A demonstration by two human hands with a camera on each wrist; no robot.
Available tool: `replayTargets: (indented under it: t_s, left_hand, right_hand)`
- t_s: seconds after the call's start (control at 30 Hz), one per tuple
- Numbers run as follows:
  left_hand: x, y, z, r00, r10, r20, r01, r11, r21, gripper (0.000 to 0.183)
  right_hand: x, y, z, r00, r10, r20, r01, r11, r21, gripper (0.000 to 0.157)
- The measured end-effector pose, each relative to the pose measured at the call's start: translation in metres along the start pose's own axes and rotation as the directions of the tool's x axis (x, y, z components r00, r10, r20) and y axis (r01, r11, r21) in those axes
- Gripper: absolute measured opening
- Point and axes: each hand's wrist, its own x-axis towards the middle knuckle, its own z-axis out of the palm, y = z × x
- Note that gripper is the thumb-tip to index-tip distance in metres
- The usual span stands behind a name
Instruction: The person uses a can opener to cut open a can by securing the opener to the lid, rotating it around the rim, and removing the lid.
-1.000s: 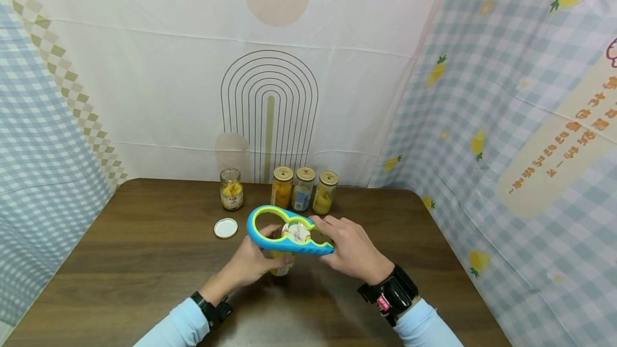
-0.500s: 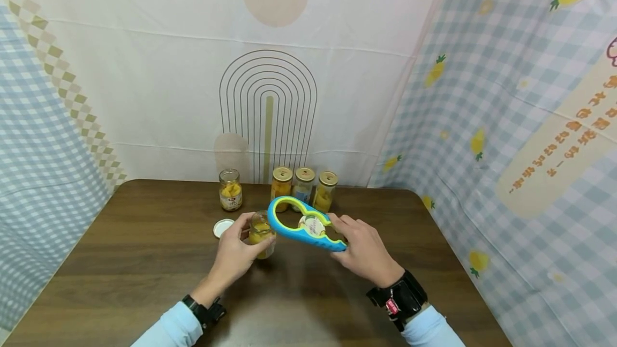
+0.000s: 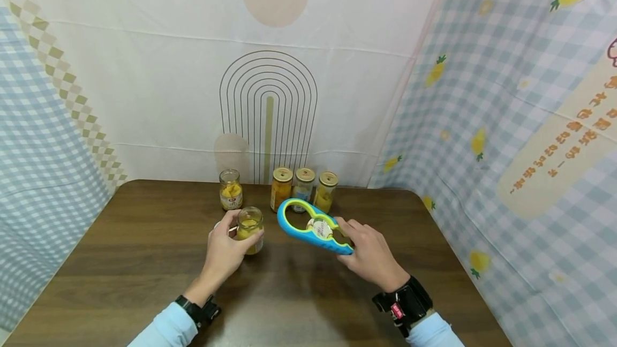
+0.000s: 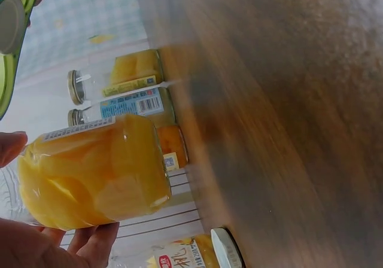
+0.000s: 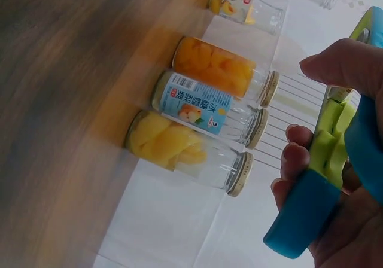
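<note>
My left hand (image 3: 223,250) grips an open glass jar (image 3: 250,225) of yellow fruit pieces, thumb on the near side and fingers behind. The jar stays upright over the middle of the table; in the left wrist view its body fills the foreground. To the right, my right hand (image 3: 375,255) holds a blue and green jar opener (image 3: 303,235) by its handle end, fingers curled round it. A round printed lid (image 3: 320,227) sits in the opener's toothed gap, away from the jar. In the right wrist view the opener's blue handle end (image 5: 302,214) lies across the palm.
Three lidded fruit jars stand along the back: an orange one (image 3: 281,189), one with a blue label (image 3: 302,189), and a yellow one (image 3: 325,191). Left of them is an uncapped jar (image 3: 231,190). A white lid (image 4: 226,250) lies behind my left hand on the brown table (image 3: 120,256).
The opener has lifted off the jar with the lid in it and moved right with my right hand. My left hand has carried the opened jar left and slightly back, now covering the white lid.
</note>
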Motion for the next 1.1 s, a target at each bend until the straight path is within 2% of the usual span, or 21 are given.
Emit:
replayTargets:
  t_s: [0.37,0.53,0.7,0.87,1.1]
  left_hand:
    - [0.014,-0.004,0.005,1.000,-0.017,-0.008,0.017,1.000,0.011,0.050]
    - [0.027,-0.008,0.008,1.000,-0.025,-0.010,0.026,0.998,0.056,0.054]
    - [0.042,-0.014,0.015,0.998,-0.065,-0.007,0.065,0.993,0.094,0.062]
    - [0.056,-0.017,0.023,0.996,-0.090,0.014,0.088,0.992,0.091,0.071]
    - [0.074,-0.017,0.032,0.994,-0.113,0.013,0.111,0.989,0.100,0.074]
  right_hand:
    - [-0.001,0.000,0.003,1.000,0.026,0.009,-0.026,1.000,0.013,0.079]
    - [-0.001,-0.001,0.002,1.000,0.026,0.011,-0.027,1.000,0.016,0.078]
    - [-0.002,0.000,0.003,1.000,0.018,0.002,-0.018,1.000,0.011,0.077]
    - [-0.003,0.000,0.003,1.000,0.024,0.007,-0.024,1.000,0.010,0.076]
    - [-0.003,-0.001,0.004,1.000,0.020,0.013,-0.020,1.000,0.006,0.077]
